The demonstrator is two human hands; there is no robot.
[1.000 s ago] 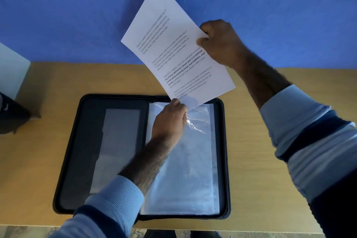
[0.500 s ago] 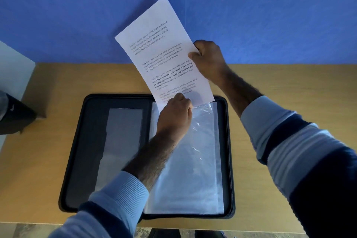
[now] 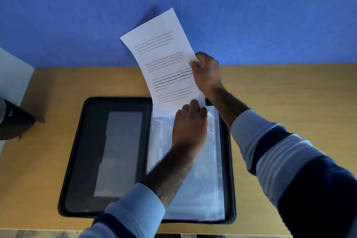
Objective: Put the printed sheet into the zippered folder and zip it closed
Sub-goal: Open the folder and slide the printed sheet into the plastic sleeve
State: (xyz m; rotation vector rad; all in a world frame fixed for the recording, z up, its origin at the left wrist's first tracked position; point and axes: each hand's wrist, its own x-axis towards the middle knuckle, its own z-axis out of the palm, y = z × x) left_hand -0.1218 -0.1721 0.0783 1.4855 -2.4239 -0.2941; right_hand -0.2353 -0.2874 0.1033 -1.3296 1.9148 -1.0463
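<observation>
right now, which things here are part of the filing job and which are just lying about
In the job: printed sheet, pinched by the right hand; clear sleeve, held by the left hand; zippered folder, lying open.
Just lying about: dark object at the left edge of the table; pale panel beside it.

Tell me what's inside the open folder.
The folder holds a grey pocket on its left half, clear plastic sleeves on its right. The printed sheet reaches the sleeves' top edge; the left hand hides whether it has slipped in.
</observation>
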